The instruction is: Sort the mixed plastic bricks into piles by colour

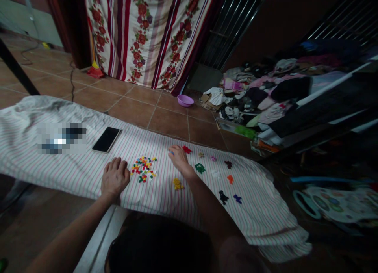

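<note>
My left hand (114, 177) lies flat, palm down, on the striped cloth (88, 174), fingers stretched out. Beside its fingertips is a mixed heap of small coloured pieces (144, 168), like beads or tiny blocks. My right hand (178, 156) is right of that heap, its fingers curled down and together. At its fingertips shows a small blue piece (171, 152); whether more lie under the hand is hidden. Single-colour clusters sit around it: red pieces (186, 149), green pieces (200, 168), yellow pieces (177, 184) and white pieces (216, 174).
Further right lie orange (230, 179), brown (228, 164), black (223, 197) and purple pieces (237, 198). A phone (106, 139) rests left of the mixed heap. Beyond the table are a purple basin (185, 101), a floral curtain (141, 36) and piled clothes (265, 88).
</note>
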The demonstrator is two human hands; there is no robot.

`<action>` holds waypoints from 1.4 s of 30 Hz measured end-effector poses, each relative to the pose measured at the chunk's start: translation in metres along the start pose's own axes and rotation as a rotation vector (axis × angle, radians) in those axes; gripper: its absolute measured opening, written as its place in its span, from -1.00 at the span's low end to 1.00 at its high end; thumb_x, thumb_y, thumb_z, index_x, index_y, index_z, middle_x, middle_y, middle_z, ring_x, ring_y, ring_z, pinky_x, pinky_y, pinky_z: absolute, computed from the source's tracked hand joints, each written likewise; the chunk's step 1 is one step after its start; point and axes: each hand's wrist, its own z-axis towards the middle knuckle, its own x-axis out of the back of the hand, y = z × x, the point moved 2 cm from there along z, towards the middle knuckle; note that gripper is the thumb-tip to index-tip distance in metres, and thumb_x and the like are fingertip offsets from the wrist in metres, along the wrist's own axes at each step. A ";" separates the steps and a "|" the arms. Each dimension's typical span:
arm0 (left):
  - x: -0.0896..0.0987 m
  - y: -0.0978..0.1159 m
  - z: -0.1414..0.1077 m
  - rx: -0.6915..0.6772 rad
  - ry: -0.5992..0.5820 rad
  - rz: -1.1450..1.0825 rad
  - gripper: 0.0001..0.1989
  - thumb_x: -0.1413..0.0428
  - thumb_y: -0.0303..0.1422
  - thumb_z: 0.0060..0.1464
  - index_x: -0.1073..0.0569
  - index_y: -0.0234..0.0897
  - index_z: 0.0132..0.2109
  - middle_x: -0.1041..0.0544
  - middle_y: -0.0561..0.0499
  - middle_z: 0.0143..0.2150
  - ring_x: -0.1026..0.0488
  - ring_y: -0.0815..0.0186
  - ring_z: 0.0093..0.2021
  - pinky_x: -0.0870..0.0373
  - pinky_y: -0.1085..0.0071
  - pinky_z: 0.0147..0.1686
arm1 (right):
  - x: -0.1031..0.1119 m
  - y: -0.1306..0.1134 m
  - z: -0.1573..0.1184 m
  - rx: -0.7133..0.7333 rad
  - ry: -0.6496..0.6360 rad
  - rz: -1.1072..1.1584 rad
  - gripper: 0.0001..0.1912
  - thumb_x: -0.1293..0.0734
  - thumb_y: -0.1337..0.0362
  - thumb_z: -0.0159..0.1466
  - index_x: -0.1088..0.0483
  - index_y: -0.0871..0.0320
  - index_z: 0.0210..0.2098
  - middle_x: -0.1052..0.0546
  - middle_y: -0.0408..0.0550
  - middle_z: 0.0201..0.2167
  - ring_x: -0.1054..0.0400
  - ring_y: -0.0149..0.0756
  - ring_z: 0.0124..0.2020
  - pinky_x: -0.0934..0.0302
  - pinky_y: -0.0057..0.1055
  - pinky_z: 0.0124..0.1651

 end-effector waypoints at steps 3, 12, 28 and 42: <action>0.000 0.000 0.000 0.017 -0.004 -0.019 -0.72 0.04 -0.36 0.10 -0.47 -0.27 -0.09 -0.45 -0.21 0.08 -0.30 0.05 0.17 -0.15 0.09 0.16 | -0.005 -0.021 -0.008 0.060 -0.016 0.094 -0.75 -0.27 0.40 0.26 -0.51 0.13 -0.12 -0.50 0.00 -0.10 -0.30 -0.27 -0.02 -0.12 -0.34 0.11; 0.003 0.001 0.001 0.048 -0.034 -0.040 -0.71 0.09 -0.35 0.13 -0.46 -0.30 -0.11 -0.44 -0.22 0.08 -0.29 0.05 0.17 -0.15 0.11 0.15 | -0.035 -0.051 -0.054 -0.008 -0.031 0.329 -0.81 -0.28 0.42 0.21 -0.49 0.14 -0.22 -0.46 -0.08 -0.25 -0.38 -0.39 -0.27 -0.26 -0.43 -0.07; 0.004 0.001 0.000 0.049 -0.035 -0.094 -0.70 0.07 -0.36 0.11 -0.46 -0.31 -0.10 -0.42 -0.26 0.10 -0.27 0.02 0.18 -0.12 0.06 0.15 | -0.053 -0.064 -0.086 -0.149 0.001 0.216 -0.70 -0.24 0.39 0.24 -0.51 0.09 -0.09 -0.49 -0.04 -0.18 -0.40 -0.32 -0.17 -0.25 -0.45 -0.05; 0.005 0.000 -0.002 0.021 -0.003 -0.054 -0.70 0.06 -0.34 0.10 -0.46 -0.27 -0.08 -0.43 -0.23 0.09 -0.28 0.04 0.16 -0.17 0.06 0.11 | -0.047 -0.064 -0.087 -0.205 0.101 0.354 -0.91 -0.30 0.31 0.22 -0.43 0.10 -0.27 -0.51 -0.15 -0.34 -0.40 -0.40 -0.33 -0.26 -0.50 -0.19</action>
